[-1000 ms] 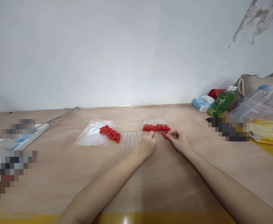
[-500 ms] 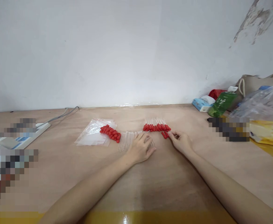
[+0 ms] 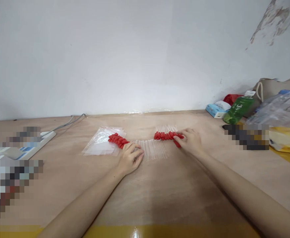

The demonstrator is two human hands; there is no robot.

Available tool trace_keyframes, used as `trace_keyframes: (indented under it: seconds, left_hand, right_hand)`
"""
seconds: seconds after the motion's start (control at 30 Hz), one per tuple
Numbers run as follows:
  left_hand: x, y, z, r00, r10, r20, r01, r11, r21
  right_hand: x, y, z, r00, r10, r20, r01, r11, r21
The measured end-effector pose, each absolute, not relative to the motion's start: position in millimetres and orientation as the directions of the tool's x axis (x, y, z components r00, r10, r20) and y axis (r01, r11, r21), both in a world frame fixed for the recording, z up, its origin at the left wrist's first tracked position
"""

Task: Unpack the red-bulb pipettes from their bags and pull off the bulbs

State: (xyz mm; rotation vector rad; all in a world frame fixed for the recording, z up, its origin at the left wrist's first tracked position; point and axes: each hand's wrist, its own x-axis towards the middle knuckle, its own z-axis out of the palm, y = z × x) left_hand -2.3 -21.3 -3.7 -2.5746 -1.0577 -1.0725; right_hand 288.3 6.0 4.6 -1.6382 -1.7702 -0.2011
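Note:
Several clear glass dropper tubes [image 3: 153, 150] lie side by side on the table. My left hand [image 3: 130, 158] rests over their left end, beside a pile of red rubber bulbs [image 3: 117, 140]. Its fingers are curled, hiding whatever they hold. Farther right is a row of droppers with red bulbs [image 3: 165, 136] fitted, their clear tubes [image 3: 166, 128] pointing to the wall. At the row's right end my right hand [image 3: 188, 140] has its thumb and fingers closed on a red bulb. A loose red bulb [image 3: 177, 143] lies just below the thumb.
Clear zip bags [image 3: 99, 142] lie under the bulb pile at the left. A power strip [image 3: 39, 143] with a grey cable stands farther left. To the right are a tissue pack [image 3: 217, 110], a green bottle [image 3: 239, 109], a dark blurred object [image 3: 244, 138] and plastic bags [image 3: 281, 109].
My left hand has moved left across the glass tubes to the bulb pile. My right hand has shifted slightly up onto the end of the capped dropper row.

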Motion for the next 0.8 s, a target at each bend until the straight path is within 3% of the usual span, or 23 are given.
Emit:
trace_keyframes:
  seconds: [0.13,0.27,0.37,0.53,0.6,0.7,0.8]
  left_hand:
    - [-3,-22,-4,0.496,0.566,0.658,0.675,-0.729,0.117]
    - [-4,-22,-4,0.499,0.565,0.657,0.674,-0.73,0.115]
    - [-3,-22,-4,0.5,0.567,0.655,0.677,-0.728,0.113]
    - [-4,-21,-4,0.47,0.562,0.681,0.688,-0.716,0.116]
    - [-4,-21,-4,0.437,0.558,0.706,0.704,-0.7,0.118]
    - [-2,-23,-1,0.413,0.538,0.735,0.716,-0.691,0.103]
    - [2,-26,1,0.497,0.479,0.723,0.667,-0.744,0.034]
  right_hand:
    - [276,18,5,-0.077,0.8,0.595,0.954,0.233,-0.19]
    - [271,22,0,-0.072,0.778,0.624,0.952,0.24,-0.189]
    - [268,23,1,-0.019,0.753,0.657,0.941,0.235,-0.243]
    - [265,12,7,0.116,0.713,0.691,0.815,0.329,-0.476]
    - [263,-2,7,0.056,0.707,0.705,0.734,0.45,-0.51]
    - [258,-29,1,-0.176,0.69,0.702,0.671,0.606,-0.427]
    - [252,-49,-6,-0.329,0.667,0.668,0.646,0.676,-0.355]
